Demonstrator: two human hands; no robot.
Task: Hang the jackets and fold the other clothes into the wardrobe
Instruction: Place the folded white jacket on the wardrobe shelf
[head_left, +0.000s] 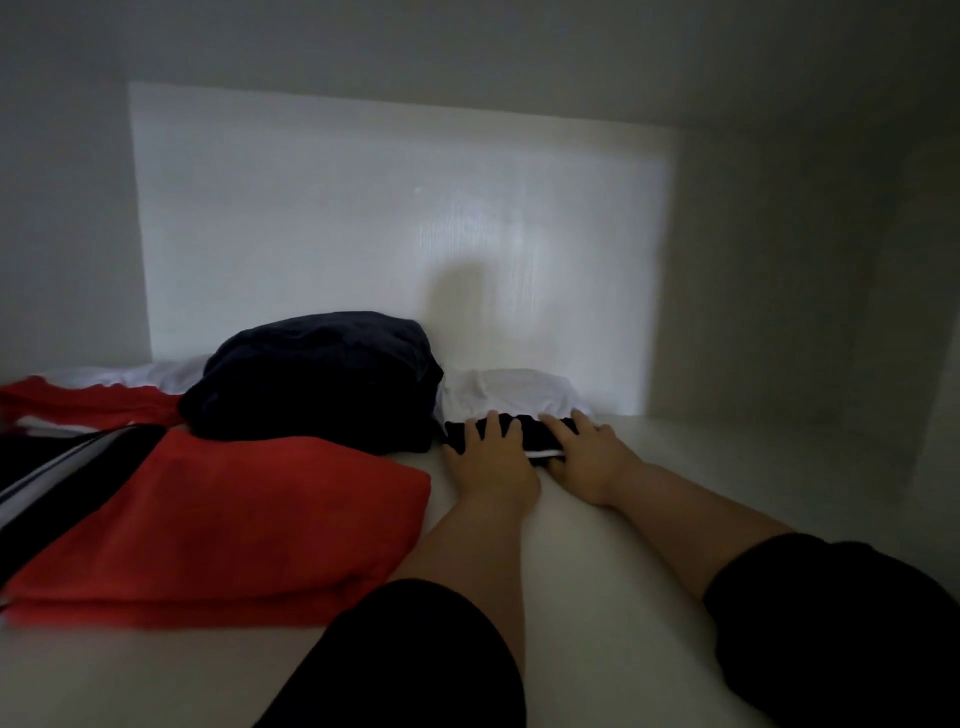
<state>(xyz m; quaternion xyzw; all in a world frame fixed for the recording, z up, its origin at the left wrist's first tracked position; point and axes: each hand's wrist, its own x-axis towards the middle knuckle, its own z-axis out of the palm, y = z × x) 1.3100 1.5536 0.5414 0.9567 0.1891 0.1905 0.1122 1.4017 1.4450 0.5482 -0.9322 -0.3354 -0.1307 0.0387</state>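
Observation:
I am looking into a white wardrobe compartment. Both my hands reach in over the shelf (623, 519). My left hand (491, 457) and my right hand (587, 457) lie side by side on a small folded dark garment with a white edge (530, 434), fingers spread flat on top of it. Behind it lies a folded white garment (509, 392). Left of my hands sits a bulky navy folded garment (317, 379). A folded red garment (218, 525) lies in front of the navy one.
At the far left lie a black garment with white stripes (57, 473) and another red piece (88, 402) over white cloth. The white back wall (395, 218) closes the compartment, with a side wall (779, 291) on the right.

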